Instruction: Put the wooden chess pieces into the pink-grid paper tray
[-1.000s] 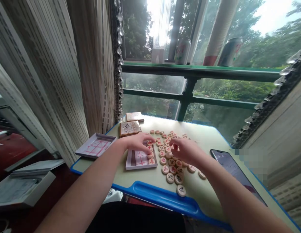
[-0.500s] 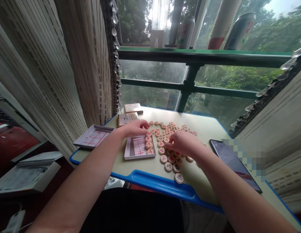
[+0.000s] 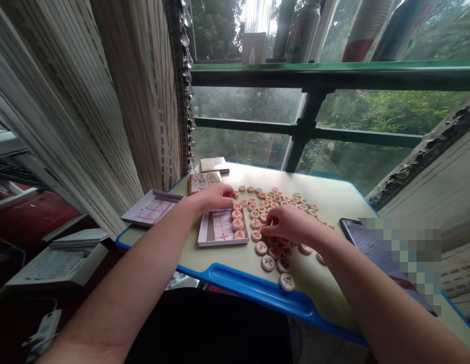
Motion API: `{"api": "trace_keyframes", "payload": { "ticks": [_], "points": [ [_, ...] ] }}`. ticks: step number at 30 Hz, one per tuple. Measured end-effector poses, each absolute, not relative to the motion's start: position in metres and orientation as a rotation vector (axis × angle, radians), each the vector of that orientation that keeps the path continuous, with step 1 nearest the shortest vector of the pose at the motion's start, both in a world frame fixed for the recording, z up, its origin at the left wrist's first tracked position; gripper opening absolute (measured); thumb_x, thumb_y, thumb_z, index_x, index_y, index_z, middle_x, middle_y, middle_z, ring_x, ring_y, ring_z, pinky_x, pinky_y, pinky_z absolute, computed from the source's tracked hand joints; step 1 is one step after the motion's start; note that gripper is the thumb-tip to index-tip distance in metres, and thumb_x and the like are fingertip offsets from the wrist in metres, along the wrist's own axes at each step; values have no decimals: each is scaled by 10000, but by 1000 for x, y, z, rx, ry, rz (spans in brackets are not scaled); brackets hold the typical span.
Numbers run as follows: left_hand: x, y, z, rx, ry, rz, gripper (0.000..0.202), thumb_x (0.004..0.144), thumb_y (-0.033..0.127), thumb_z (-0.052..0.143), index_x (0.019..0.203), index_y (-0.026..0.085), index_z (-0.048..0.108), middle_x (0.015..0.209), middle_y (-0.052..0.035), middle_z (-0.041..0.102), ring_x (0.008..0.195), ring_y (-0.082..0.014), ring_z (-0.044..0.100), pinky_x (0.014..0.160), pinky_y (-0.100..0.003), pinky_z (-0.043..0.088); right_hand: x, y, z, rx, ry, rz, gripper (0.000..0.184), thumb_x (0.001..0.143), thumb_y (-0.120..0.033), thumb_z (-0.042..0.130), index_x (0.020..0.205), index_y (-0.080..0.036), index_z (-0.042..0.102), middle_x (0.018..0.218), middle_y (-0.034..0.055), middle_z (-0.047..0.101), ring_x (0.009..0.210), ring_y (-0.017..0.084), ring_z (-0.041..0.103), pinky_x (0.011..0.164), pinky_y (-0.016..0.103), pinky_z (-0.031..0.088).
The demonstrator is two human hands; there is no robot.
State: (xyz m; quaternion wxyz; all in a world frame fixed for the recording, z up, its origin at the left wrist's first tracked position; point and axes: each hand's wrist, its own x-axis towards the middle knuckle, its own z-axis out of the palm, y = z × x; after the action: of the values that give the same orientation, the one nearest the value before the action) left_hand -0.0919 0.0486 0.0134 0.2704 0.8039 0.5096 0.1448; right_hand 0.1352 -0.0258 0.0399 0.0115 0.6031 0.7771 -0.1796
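Observation:
Several round wooden chess discs (image 3: 279,201) with red or black characters lie scattered on a small cream table with a blue rim (image 3: 253,289). A shallow box tray (image 3: 220,228) with a red grid holds three discs along its right side. My left hand (image 3: 213,196) rests at the tray's far edge, fingers curled, fingertips by a disc at the top right corner. My right hand (image 3: 290,225) hovers over the discs right of the tray, fingers bent in a pinch; what they hold is hidden.
A second grid tray (image 3: 152,208) lies at the table's left edge. Two flat boxes (image 3: 204,181) sit at the far left corner. A phone (image 3: 375,250) lies to the right. Cans and a cup stack stand on the window ledge (image 3: 333,68). Curtains hang left.
The view has tilted down slightly. My left hand has slid from inside the tray to its far edge. My right hand has stayed over the discs with small finger movements.

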Motion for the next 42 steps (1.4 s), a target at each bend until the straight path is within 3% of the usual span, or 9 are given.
{"api": "trace_keyframes", "payload": {
  "ticks": [8,17,26,36,42],
  "points": [
    [-92,50,12,2191,1324,357,336,701,324,534,981,179,650,879,-14,682,802,-163,607,693,-244,446,134,-30,42,1786,2771,-714,207,768,-381,570,694,-191,538,682,5,596,585,119,497,523,238,351],
    [-91,50,12,2213,1259,324,381,685,364,571,1003,171,653,887,-25,677,786,-157,594,675,-240,441,110,-43,20,1424,3229,-518,28,788,-204,609,792,-183,592,882,38,602,697,121,512,630,241,398],
    [-93,50,13,2193,1237,293,354,686,339,563,989,187,663,902,-19,678,828,-166,600,682,-239,447,109,-46,21,1371,3135,-437,226,865,-330,543,955,-227,722,891,61,631,721,138,565,657,253,415],
    [-92,46,18,2226,1260,267,369,691,312,544,1016,185,662,910,-6,682,804,-149,592,689,-230,435,109,-50,24,1303,3140,-173,214,854,-288,538,808,-250,744,773,27,631,604,106,508,541,235,316],
    [-92,46,20,2234,1265,251,370,695,343,544,1011,191,664,939,-14,686,863,-172,593,721,-244,439,109,-46,21,1383,3091,-253,215,863,-360,539,855,-239,717,841,36,635,715,140,560,590,245,350]
  ]
}}
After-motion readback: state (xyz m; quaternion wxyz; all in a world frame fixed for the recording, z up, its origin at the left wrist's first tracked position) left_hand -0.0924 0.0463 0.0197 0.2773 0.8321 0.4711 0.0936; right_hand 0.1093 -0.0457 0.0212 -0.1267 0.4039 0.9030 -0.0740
